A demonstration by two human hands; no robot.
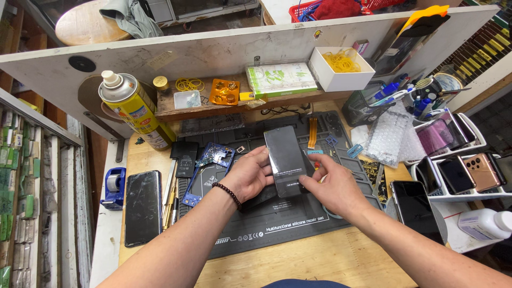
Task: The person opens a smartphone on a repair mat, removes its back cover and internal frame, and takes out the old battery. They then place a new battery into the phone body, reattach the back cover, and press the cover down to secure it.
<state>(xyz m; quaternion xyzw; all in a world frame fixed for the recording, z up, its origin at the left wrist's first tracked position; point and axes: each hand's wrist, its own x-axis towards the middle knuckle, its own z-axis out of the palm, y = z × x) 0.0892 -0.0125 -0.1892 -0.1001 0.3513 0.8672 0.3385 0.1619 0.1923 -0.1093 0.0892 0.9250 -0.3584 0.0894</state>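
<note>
Item: black smartphone (285,157), screen up, held over the dark silicone repair mat (277,224) at the centre of the wooden bench. It is gripped from both sides: the left hand (248,176) is closed on its left edge, the right hand (332,186) is closed on its lower right edge, and the upper half of the phone stands clear above both.

Nearby: a blue phone frame (210,162) lies on the mat just left of the left hand. A second dark phone (143,207) lies well apart at the bench's left. A yellow spray can (136,109) is tilted at the rear left. A white rack of phones (458,170) stands at the right.
</note>
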